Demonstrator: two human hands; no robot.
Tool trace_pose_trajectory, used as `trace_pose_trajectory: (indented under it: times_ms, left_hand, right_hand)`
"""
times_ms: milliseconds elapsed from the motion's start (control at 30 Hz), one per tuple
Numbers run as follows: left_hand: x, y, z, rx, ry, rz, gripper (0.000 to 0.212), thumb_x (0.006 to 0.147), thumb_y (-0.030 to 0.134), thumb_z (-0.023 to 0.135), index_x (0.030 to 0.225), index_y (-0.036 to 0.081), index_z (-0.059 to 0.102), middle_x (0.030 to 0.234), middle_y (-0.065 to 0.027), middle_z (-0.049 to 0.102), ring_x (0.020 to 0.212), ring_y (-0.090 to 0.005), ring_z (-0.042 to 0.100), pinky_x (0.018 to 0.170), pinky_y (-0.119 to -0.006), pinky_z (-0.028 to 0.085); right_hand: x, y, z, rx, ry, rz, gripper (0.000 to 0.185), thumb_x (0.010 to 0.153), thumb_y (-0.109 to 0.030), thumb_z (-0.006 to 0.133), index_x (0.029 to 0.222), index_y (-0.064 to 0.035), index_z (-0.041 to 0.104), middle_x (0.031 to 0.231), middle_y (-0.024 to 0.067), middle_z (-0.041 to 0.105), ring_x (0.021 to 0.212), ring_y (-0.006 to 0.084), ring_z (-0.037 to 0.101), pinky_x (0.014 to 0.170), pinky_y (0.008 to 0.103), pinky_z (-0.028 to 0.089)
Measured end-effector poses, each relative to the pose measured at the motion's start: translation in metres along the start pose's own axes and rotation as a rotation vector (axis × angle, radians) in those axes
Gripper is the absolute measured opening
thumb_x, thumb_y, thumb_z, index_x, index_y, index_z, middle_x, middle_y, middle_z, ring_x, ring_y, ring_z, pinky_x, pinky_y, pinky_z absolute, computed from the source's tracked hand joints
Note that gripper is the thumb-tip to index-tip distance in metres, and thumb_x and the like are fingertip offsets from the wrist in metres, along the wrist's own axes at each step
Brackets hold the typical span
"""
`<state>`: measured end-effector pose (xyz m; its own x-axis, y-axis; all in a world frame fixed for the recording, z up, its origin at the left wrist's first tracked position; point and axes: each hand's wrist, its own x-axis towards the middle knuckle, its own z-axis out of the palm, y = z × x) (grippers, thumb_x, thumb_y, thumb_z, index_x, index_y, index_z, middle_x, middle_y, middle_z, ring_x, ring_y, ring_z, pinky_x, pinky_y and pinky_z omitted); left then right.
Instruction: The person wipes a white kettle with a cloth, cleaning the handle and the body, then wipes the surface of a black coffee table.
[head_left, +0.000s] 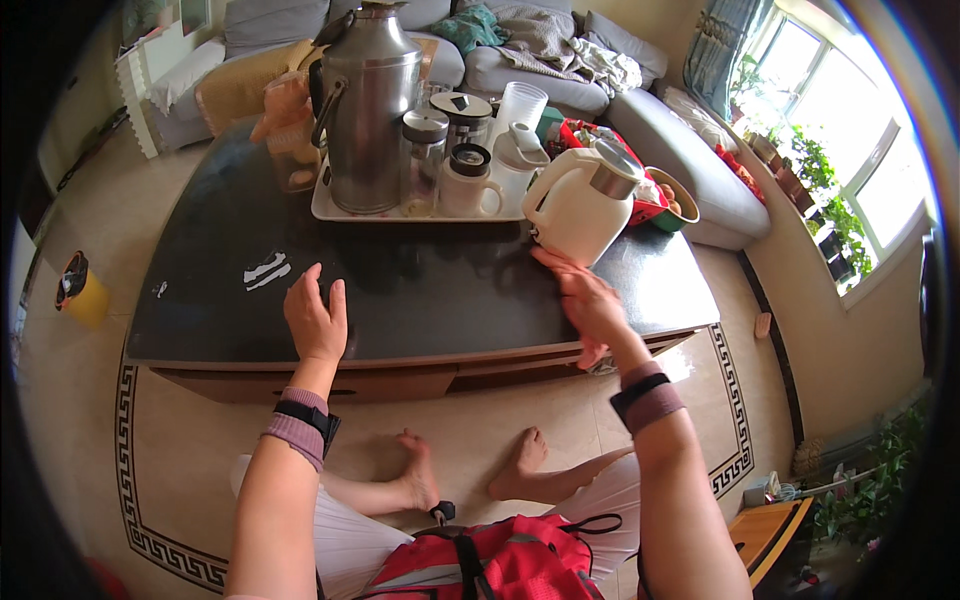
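Observation:
My right hand (592, 298) presses a salmon-coloured cloth (553, 260) against the dark tabletop (420, 292), close to the front of a white electric kettle (581, 206). One end of the cloth hangs down at the table's front edge. The kettle has a metal-trimmed lid and appears beside the right end of a white tray (420, 218). My left hand (316, 319) is over the table's front left part, thumb apart from the fingers and nothing in it. White strips (266, 271) lie flat on the dark surface just beyond it.
The tray holds a large steel vacuum jug (367, 120), a glass tumbler (424, 161), a white mug (463, 184) and a plastic pitcher (517, 172). Behind the kettle are a red box (646, 210) and a green bowl (679, 219). A yellow bin (84, 296) stands left.

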<state>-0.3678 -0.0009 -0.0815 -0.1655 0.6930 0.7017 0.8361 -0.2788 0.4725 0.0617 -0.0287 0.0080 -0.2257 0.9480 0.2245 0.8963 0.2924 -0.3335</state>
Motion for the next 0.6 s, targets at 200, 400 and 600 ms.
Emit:
trace_pose_trajectory:
  times_ms: [200,400,600]
  left_hand:
    - [-0.001,0.008,0.004,-0.011,0.010,0.020,0.038,0.098,0.033,0.059,0.124,0.006,0.056,0.112,-0.0133,0.065,0.103,-0.0340,0.059,0.093,-0.047,0.044]
    - [0.002,0.004,0.001,-0.006,0.009,-0.014,0.033,0.097,0.033,0.060,0.116,0.006,0.060,0.105,-0.0132,0.066,0.099,-0.0338,0.061,0.090,-0.046,0.045]
    - [0.003,0.012,0.001,-0.036,-0.029,0.040,0.026,0.095,0.031,0.061,0.103,0.006,0.064,0.094,-0.0133,0.068,0.090,-0.0346,0.063,0.083,-0.045,0.048]
  right_hand:
    - [-0.045,0.115,0.010,-0.208,0.233,0.770,0.041,0.086,-0.021,0.056,0.126,-0.0119,0.058,0.134,0.0152,0.060,0.126,0.0323,0.055,0.107,0.0419,0.041]
    - [-0.010,0.009,0.072,-0.157,0.166,0.445,0.043,0.088,-0.031,0.061,0.119,-0.0036,0.055,0.117,0.0231,0.061,0.115,0.0361,0.057,0.098,0.0464,0.043]
    - [0.013,-0.153,0.138,0.058,0.197,-0.070,0.043,0.083,-0.021,0.066,0.121,-0.0047,0.057,0.123,0.0193,0.061,0.121,0.0394,0.054,0.100,0.0504,0.043]
